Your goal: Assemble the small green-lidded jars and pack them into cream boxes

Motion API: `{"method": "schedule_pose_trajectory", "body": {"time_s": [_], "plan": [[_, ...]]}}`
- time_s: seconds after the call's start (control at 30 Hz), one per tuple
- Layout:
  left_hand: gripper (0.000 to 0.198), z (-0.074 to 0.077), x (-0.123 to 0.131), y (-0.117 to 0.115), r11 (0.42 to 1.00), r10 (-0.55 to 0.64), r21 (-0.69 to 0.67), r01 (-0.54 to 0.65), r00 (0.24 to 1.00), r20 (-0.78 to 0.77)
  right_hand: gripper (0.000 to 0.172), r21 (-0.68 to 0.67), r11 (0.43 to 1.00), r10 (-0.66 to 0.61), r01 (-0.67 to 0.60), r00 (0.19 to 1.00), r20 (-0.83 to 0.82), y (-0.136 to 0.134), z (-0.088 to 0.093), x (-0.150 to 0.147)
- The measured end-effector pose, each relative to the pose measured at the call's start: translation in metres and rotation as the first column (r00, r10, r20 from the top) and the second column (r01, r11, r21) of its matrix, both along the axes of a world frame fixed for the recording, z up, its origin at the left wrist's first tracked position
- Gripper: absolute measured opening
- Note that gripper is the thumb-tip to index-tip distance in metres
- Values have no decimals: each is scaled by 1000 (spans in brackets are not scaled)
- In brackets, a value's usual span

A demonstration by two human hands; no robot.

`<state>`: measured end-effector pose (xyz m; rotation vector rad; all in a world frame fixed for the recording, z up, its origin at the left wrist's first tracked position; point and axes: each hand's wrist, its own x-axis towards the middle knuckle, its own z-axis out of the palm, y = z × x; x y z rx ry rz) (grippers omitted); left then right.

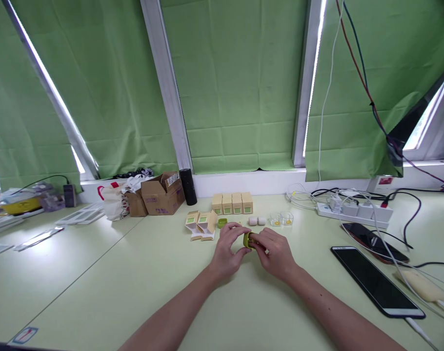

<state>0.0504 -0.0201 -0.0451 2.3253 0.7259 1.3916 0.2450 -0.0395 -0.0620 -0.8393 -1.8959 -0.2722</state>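
Between my two hands is a small olive-green hollow piece [246, 240], its opening turned to the right. My left hand [226, 249] grips its outside between thumb and fingers. The fingers of my right hand [275, 251] reach into the opening; whether they pinch something small inside is hidden. Just beyond my left hand lies another green piece [222, 223]. Two pale pinkish cylinders [257, 221] and two clear containers with yellow centres [281, 219] stand behind my right hand. Two opened small cartons [201, 223] lie to the left.
A row of several closed small boxes [232, 203] stands at the back. Further left are a cardboard box [162, 195], a black cylinder [188, 187] and a cloth bag [114, 202]. On the right lie a phone [377, 280], a power strip [353, 214] and tangled cables.
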Motion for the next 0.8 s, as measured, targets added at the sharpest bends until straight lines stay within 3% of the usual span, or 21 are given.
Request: {"method": "schedule_pose_trajectory", "body": {"time_s": [0.17,0.47,0.63,0.8], "plan": [[50,-2,-1,3,1000,16,-16,-16,999,34,33,-11,998,58,-59,998,-17,-5,5,2],[46,-6,-3,7,997,70,32,-71,997,26,60,-127,992,17,-23,999,-45,-6,1,-1],[47,-4,-2,5,996,62,67,-63,998,12,61,-153,985,72,-79,996,-46,-2,-4,-3],[47,0,-3,2,995,76,56,-78,996,35,61,-177,976,97,-127,981,-169,1,-4,-4]]}}
